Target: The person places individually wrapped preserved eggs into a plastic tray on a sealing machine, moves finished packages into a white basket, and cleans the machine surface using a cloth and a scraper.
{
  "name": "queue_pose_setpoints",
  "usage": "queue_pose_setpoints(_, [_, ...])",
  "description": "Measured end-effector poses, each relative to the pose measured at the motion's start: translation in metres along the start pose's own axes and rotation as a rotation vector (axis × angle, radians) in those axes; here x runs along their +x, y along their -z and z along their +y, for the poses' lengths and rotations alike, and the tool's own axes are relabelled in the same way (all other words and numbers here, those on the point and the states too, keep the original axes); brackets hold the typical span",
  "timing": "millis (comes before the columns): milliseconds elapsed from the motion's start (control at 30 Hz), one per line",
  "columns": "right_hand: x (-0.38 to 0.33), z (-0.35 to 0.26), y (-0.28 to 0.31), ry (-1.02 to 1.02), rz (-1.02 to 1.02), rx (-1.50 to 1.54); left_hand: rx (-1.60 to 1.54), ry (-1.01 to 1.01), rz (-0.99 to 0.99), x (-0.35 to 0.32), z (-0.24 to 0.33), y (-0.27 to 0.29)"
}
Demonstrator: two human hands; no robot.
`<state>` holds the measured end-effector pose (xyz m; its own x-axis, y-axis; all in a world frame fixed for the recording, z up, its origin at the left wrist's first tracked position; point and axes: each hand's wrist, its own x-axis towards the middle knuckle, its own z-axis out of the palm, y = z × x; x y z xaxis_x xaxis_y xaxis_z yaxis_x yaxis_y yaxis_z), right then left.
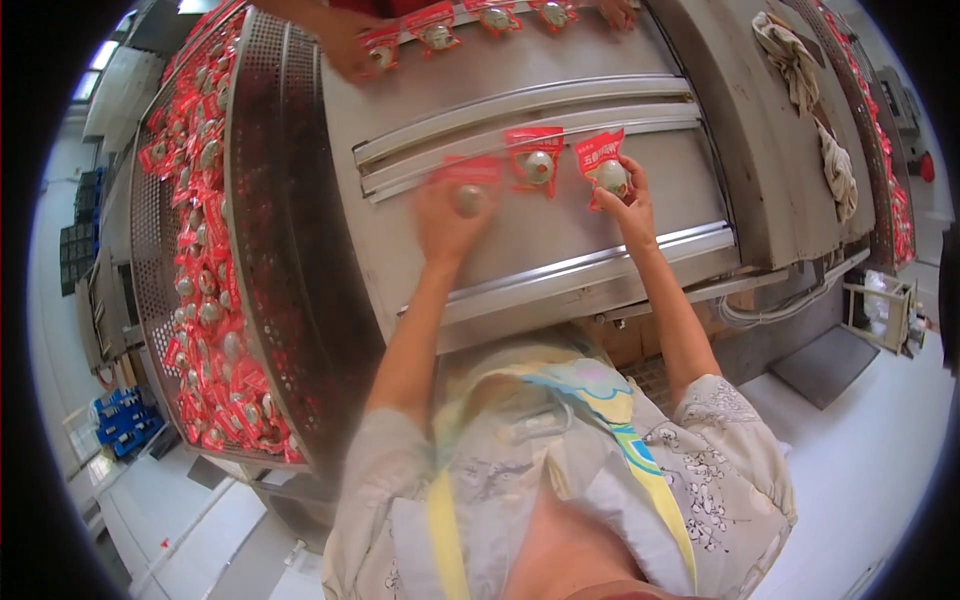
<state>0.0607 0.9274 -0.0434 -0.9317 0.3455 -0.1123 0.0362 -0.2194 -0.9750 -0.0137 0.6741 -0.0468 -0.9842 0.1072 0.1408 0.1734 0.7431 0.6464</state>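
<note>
My right hand (633, 210) pinches a red pouch with a pale egg in it (600, 152), its thumb and fingers closed at the egg's side. Blurred by motion, my left hand (450, 228) is closed round the egg end of another red egg pouch (470, 168). Between the two hands a third egg pouch (535, 165) lies on the steel plate (540, 225), its top edge over the near metal bar (640, 128). The tops of the pouches in my hands are close to this same bar.
Across the plate, another person's hands (352, 42) are beside a row of several egg pouches (437, 36). A perforated steel bin (262, 190) on the left is heaped with egg pouches (205, 290). On the right, a steel housing (735, 120) carries crumpled cloths (788, 60).
</note>
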Motion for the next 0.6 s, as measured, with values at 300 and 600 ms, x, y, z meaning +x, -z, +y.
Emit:
queue_pose_setpoints(300, [0.008,0.023,-0.081,-0.099,-0.287,0.399,-0.963,0.546,-0.345,0.007,0.027,-0.013])
queue_pose_setpoints(600, [-0.029,-0.01,-0.107,-0.1,-0.547,0.281,-1.399,0.505,-0.66,-0.032,0.019,0.112])
